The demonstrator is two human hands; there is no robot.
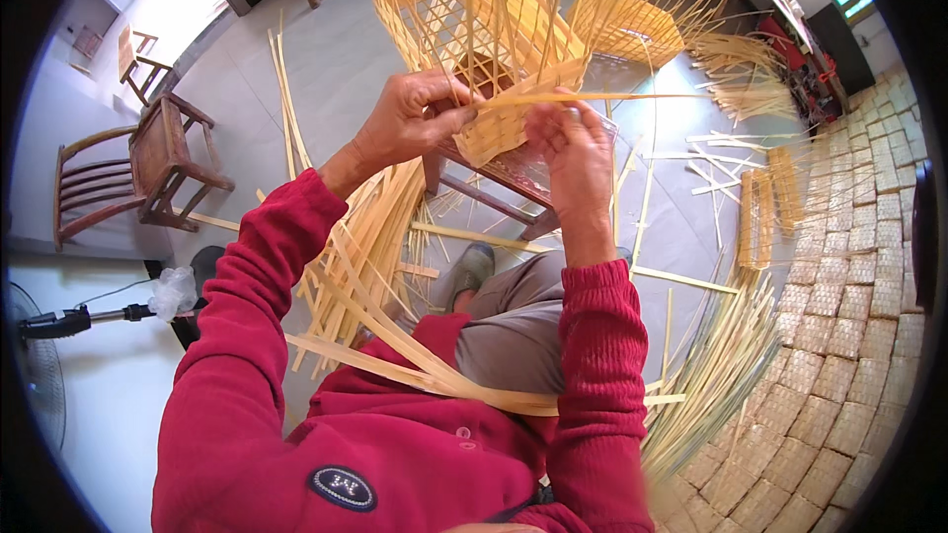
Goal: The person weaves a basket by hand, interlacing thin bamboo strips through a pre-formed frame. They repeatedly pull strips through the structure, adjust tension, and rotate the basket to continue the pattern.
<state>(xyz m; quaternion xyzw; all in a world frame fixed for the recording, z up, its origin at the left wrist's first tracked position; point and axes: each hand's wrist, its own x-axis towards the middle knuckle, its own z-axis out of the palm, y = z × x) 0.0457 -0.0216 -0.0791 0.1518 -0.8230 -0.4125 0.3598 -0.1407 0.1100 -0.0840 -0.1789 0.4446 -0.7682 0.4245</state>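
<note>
Lap: a few pale strips (494, 399) lie across it, overlapping, not countable;
Hands: two; left hand (410, 116), thumb and fingers clamped on the near edge of the basket (502, 130); right hand (576, 146), blurred, fingers bent beside that edge; I cannot tell whether they grip;
Basket: one, between and beyond the hands, above one wooden seat (518, 176); one long strip (637, 97) juts rightward;
Farther: one more unfinished basket (624, 24).

Wide fisheye view downward from head height
</note>
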